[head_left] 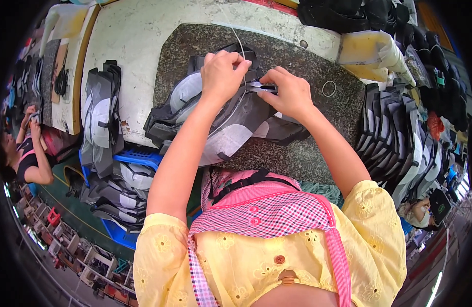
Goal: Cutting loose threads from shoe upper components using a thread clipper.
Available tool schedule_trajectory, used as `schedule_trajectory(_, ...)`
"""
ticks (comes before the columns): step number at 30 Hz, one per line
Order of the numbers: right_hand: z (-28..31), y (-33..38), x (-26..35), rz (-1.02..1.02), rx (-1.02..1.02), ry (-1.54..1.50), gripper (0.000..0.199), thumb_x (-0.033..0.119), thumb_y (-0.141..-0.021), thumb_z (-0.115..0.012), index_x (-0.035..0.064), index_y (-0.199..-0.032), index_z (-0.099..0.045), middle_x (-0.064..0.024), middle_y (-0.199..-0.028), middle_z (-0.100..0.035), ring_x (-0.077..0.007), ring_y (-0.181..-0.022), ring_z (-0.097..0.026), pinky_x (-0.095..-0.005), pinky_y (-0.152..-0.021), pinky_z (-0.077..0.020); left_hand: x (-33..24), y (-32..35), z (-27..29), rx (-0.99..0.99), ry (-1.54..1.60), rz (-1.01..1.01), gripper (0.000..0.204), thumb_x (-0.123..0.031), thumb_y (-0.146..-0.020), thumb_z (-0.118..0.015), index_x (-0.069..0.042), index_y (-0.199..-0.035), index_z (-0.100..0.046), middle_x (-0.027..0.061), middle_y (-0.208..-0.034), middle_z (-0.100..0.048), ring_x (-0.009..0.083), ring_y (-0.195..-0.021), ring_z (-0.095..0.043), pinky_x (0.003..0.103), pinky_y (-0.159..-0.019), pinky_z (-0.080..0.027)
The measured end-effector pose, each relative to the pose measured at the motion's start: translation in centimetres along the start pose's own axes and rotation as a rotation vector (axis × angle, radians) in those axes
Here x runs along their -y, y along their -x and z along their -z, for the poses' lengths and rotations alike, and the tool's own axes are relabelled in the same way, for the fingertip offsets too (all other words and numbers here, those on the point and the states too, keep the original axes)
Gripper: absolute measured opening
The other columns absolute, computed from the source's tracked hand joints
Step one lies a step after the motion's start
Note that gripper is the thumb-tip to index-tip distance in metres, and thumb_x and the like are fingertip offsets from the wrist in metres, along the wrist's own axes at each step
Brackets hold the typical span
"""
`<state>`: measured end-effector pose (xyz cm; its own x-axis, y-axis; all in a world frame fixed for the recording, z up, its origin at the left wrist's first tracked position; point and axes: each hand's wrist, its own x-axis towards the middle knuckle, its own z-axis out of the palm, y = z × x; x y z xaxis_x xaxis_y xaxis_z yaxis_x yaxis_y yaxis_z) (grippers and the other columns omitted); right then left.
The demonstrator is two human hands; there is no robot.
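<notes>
Grey and black sewn fabric pieces (223, 146) with white patches lie overlapped in front of me on a dark speckled slab (284, 158). My left hand (220, 77) is closed in a pinch at the top of these pieces, its fingertips at a thin white cord (238, 38). The cord comes down from the far side and runs on over the fabric. My right hand (291, 93) is closed round small metal thread snips (257, 87). Their blades point left, close to the cord and the fabric edge. My left fingers partly hide the grip on the cord.
More fabric pieces (98, 120) hang over the table's left edge, above a blue crate (141, 157) with a pile in it. Stacked pieces (387, 135) stand at the right, near a yellowish foam block (364, 53). A thin ring (328, 88) lies on the slab. Another person (38, 158) works at far left.
</notes>
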<state>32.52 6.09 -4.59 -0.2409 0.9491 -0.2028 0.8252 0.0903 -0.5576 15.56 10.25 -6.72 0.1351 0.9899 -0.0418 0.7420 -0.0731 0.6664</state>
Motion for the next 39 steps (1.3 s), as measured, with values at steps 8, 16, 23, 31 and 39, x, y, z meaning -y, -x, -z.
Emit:
schedule_trajectory(8,2.5,-0.2,-5.1,-0.209,-0.283,-0.224,0.019,0.022,-0.073,-0.068,0.0106,-0.087,-0.063,-0.0018,-0.085,-0.064,-0.0147,-0.068,-0.061,-0.0280,-0.060,-0.0476,0.0,1.6,2.1,-0.039,0.331,0.024,0.021,-0.025,-0.077,-0.063,-0.006,-0.069,-0.060,0.0081,-0.072,-0.058,0.0252,-0.073,-0.052,0.035,-0.066,-0.042)
schedule_trajectory(16,5.6,-0.8,3.5,0.751,0.288,-0.382,0.053,0.030,-0.059,-0.074,0.0101,-0.106,-0.059,-0.0069,-0.091,-0.064,-0.0239,-0.075,-0.063,-0.0335,-0.067,-0.0490,-6.7,10.0,5.6,0.899,0.749,0.043,0.017,-0.018,-0.086,-0.049,-0.002,-0.078,-0.053,0.0064,-0.069,-0.060,0.0150,-0.062,-0.057,0.029,-0.058,-0.045)
schedule_trajectory(23,7.4,3.0,6.4,0.981,-0.001,-0.169,0.035,0.017,-0.059,-0.072,0.0122,-0.092,-0.060,0.0002,-0.079,-0.059,-0.0167,-0.056,-0.055,-0.0279,-0.052,-0.0421,-3.8,15.4,4.9,0.786,1.224,0.406,0.017,-0.016,-0.090,-0.048,-0.003,-0.079,-0.051,0.0046,-0.067,-0.059,0.0079,-0.052,-0.049,0.021,-0.049,-0.040)
schedule_trajectory(31,2.8,8.1,-1.5,0.171,0.418,-0.632,0.004,0.000,-0.073,-0.062,0.0029,-0.075,-0.062,-0.0014,-0.070,-0.061,-0.0094,-0.063,-0.057,-0.0233,-0.057,-0.0428,-1.7,16.9,4.9,0.531,1.028,0.405,0.019,-0.023,-0.087,-0.055,-0.004,-0.084,-0.054,0.0058,-0.074,-0.061,0.0121,-0.060,-0.055,0.025,-0.055,-0.044)
schedule_trajectory(39,-0.7,24.9,-13.5,-0.225,0.893,0.093,0.007,0.009,-0.070,-0.063,0.0022,-0.071,-0.062,-0.0073,-0.065,-0.060,-0.0145,-0.063,-0.057,-0.0297,-0.061,-0.0448,-2.6,13.3,-1.3,-0.066,-0.224,-0.390,0.039,-0.020,-0.068,-0.068,-0.010,-0.103,-0.053,0.0085,-0.100,-0.051,0.0262,-0.093,-0.048,0.036,-0.073,-0.043)
